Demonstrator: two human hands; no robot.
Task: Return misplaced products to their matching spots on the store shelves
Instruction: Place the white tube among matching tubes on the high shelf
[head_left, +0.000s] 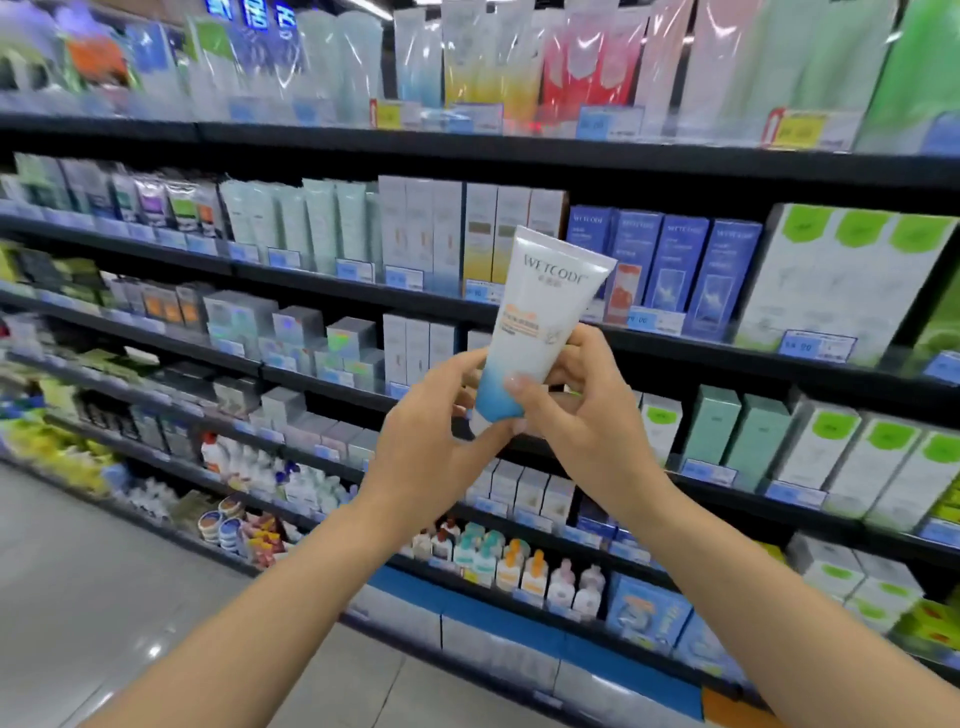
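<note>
White and blue, the tube (540, 322) stands nearly upright in front of the dark shelves (519, 150), crimped end up, clear of their edges. Left hand (431, 441) and right hand (587, 415) curl their fingers (576, 358) round its lower end; open aisle floor (78, 582) lies left of the shelves.

White tube (540, 322) fading to blue at the base, grey lettering, orange print. Dark blue boxes (691, 270) behind. White boxes with green tops (841, 280) rightward. Teal boxes (737, 431) lower down. Black shelves (519, 150).

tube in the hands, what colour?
White tube fading to blue at the bottom; head view.
</note>
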